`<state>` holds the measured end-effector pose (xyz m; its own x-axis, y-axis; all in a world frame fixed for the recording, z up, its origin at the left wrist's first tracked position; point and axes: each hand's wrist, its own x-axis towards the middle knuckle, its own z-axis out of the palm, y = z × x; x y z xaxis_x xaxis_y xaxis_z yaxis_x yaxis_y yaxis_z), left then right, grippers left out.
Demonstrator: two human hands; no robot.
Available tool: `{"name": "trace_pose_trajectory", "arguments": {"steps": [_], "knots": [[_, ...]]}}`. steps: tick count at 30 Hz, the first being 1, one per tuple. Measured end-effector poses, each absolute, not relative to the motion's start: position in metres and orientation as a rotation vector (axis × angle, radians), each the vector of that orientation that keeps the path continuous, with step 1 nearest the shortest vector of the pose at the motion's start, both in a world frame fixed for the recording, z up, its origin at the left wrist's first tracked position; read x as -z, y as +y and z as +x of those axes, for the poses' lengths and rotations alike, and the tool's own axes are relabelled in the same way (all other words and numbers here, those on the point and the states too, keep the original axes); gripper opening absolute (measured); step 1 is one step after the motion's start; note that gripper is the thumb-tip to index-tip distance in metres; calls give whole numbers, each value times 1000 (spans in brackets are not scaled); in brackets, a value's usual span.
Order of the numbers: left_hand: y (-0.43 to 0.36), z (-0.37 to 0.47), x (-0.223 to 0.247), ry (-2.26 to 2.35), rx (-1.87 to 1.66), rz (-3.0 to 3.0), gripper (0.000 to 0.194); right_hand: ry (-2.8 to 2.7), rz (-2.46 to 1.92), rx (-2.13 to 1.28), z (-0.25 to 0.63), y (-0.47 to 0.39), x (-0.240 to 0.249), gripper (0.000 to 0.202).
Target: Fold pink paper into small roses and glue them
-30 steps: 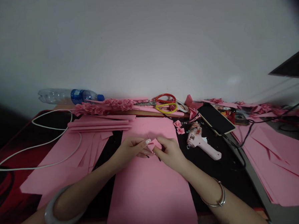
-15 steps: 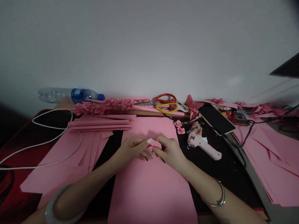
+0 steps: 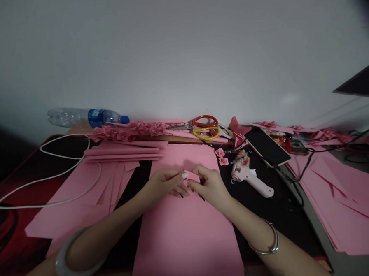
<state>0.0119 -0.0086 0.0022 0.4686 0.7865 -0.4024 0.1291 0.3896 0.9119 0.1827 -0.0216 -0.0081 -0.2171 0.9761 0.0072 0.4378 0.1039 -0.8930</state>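
Note:
Between my hands is a small folded piece of pink paper (image 3: 192, 177), pinched from both sides. My left hand (image 3: 166, 182) grips its left end with thumb and fingers. On the other side, my right hand (image 3: 210, 185) holds the right end, its thumb below the fold. Both hands are above a long pink paper sheet (image 3: 186, 241) lying on the dark mat. Two small pink paper roses (image 3: 222, 157) sit just beyond my right hand, and a pale pink glue gun (image 3: 251, 175) lies to their right. Fingers partly cover the folded paper.
Rolled pink paper (image 3: 123, 154) lies at the back left, near a plastic bottle (image 3: 72, 117) on its side. Scissors (image 3: 205, 127) rest at the back. On the right are a phone (image 3: 268, 146) with a black cable and more pink sheets (image 3: 346, 212). A white cable (image 3: 45, 205) loops at left.
Both hands stay in nearly the same place. The folded paper between the fingers has shifted very slightly.

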Motion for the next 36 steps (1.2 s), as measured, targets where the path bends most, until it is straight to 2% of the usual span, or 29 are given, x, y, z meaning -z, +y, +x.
{"name": "trace_pose_trajectory", "arguments": {"steps": [8,12,18,29,36], "knots": [[-9,14,-3,994,-575,1134,33,-1657,-1369,-1162,182,-22,7,11],[-9,14,-5,1019,-618,1135,29,-1543,-1280,-1331,183,-21,7,7],[-7,13,-8,1094,-706,1177,26,-1398,-1092,-1566,182,-18,6,17],[-7,11,-4,1059,-817,1250,25,-1266,-930,-1749,182,-16,10,26],[-6,10,1,1057,-818,1278,21,-1251,-906,-1780,183,-15,11,24]]}}
